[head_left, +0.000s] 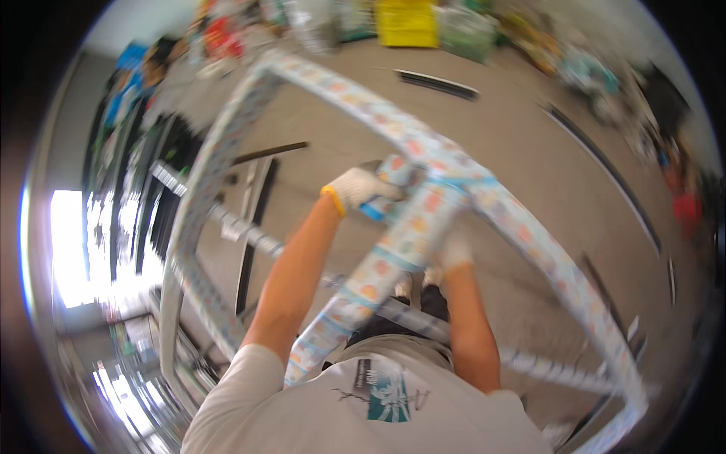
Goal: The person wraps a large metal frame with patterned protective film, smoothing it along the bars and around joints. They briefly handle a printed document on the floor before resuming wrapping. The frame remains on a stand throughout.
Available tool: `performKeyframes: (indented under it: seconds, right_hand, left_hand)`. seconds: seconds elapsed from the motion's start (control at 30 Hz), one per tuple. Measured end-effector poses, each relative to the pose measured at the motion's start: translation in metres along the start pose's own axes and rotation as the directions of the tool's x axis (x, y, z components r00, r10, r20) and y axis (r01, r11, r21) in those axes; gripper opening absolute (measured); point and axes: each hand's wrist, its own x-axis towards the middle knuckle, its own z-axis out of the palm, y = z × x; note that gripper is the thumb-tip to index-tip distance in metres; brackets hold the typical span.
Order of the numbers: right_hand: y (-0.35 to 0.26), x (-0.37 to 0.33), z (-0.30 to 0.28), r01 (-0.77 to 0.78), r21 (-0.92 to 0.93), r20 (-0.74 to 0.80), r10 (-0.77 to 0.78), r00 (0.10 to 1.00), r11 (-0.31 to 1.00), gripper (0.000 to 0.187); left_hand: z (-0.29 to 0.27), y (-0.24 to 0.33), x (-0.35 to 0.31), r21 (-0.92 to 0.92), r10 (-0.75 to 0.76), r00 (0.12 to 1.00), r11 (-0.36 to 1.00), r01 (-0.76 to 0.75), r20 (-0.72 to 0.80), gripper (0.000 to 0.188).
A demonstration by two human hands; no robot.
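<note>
A large frame [446, 155], wrapped in pale film with orange and blue prints, stands before me. Its middle bar [386, 261] runs from the far rail back toward my body. My left hand [359, 189], in a white glove with a yellow cuff, is closed around a roll of the same printed film [395, 172] beside the joint of bar and rail. A bright blue edge shows under the fingers. On the other side of the bar is my right hand [457, 248], gloved in white. Motion smears it and the bar partly covers it, so its fingers cannot be made out.
Dark strips [437, 84] lie on the brown floor, and a long curved-looking strip [605, 166] lies at the right. Bags and a yellow packet [407, 23] line the far wall. Dark profiles [144, 181] are stacked at the left. Lower wrapped bars [556, 372] cross near my legs.
</note>
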Motion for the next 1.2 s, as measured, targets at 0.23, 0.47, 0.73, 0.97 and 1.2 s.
performKeyframes:
  seconds: [0.23,0.47,0.73,0.97,1.2]
  right_hand:
    - [-0.088,-0.145,0.006,0.479,-0.254,0.116,-0.466,0.877,0.84,0.034]
    - [-0.122,-0.151,0.024,0.397,0.188,-0.172,-0.368,0.914,0.898,0.063]
    - [-0.119,-0.15,-0.012,0.417,-0.309,-0.133,-0.473,0.871,0.855,0.063]
    - [-0.106,-0.12,-0.005,0.319,-0.46,-0.027,-0.372,0.928,0.829,0.063]
    - [-0.116,-0.094,0.018,0.298,-0.528,0.09,-0.297,0.951,0.795,0.064]
  left_hand:
    - [0.006,0.064,-0.09,-0.283,0.21,0.976,0.934,-0.218,-0.059,0.102]
    - [0.094,0.097,-0.128,-0.153,0.399,0.813,0.854,-0.498,-0.424,0.075]
    - [0.161,0.079,-0.118,0.28,0.668,0.478,0.705,-0.651,-0.571,0.071]
    - [0.19,0.082,-0.072,0.698,0.63,0.591,0.7,-0.151,-0.504,0.072]
    - [0.202,0.092,-0.061,0.771,0.566,0.708,0.635,-0.047,-0.423,0.074]
